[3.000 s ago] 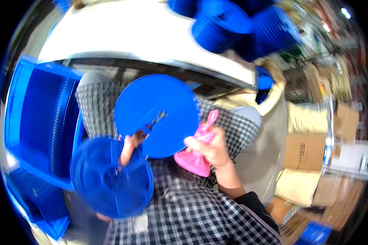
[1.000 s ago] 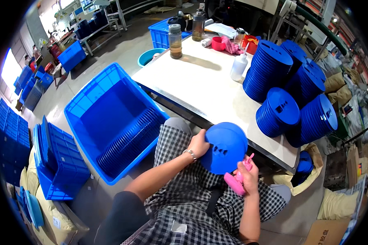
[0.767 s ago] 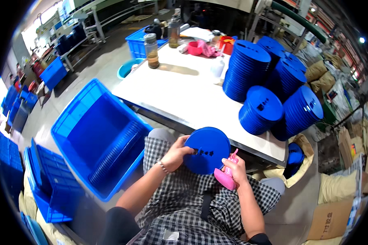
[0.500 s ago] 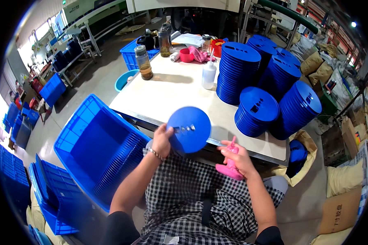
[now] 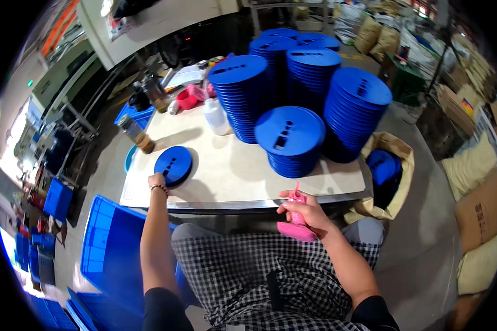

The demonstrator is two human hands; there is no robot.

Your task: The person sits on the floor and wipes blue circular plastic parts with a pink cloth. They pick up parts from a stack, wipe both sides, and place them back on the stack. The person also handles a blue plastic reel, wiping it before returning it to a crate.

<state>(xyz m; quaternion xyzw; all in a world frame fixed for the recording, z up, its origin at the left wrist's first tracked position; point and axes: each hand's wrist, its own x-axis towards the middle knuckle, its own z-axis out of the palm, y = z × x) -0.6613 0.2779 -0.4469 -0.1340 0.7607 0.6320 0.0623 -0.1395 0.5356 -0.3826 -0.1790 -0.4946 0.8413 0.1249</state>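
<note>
My left hand [image 5: 157,180] is closed at the near left edge of a round blue plastic disc [image 5: 174,165]; the fingertips are hidden. The disc has slots around its middle and a thick, dark side. It is at the left part of the pale tabletop [image 5: 215,179]. In front of my lap, my right hand [image 5: 306,212] is closed around a pink thing [image 5: 297,229] with a thin pointed tip and a broad rounded base; its exact kind I cannot make out. Farther right, a short stack of blue discs [image 5: 290,140] stands near the table's front edge.
Tall disc stacks [image 5: 359,118] crowd the table's right side. A white squeeze bottle [image 5: 216,117], a red cup [image 5: 186,100] and a drinking bottle [image 5: 136,134] stand behind. A blue crate [image 5: 102,243] is at lower left, a beige sack [image 5: 400,182] at right.
My left hand has carried the blue disc away from my lap, forward and left to the tabletop. The right hand still holds the pink thing. The view has turned to the right.
</note>
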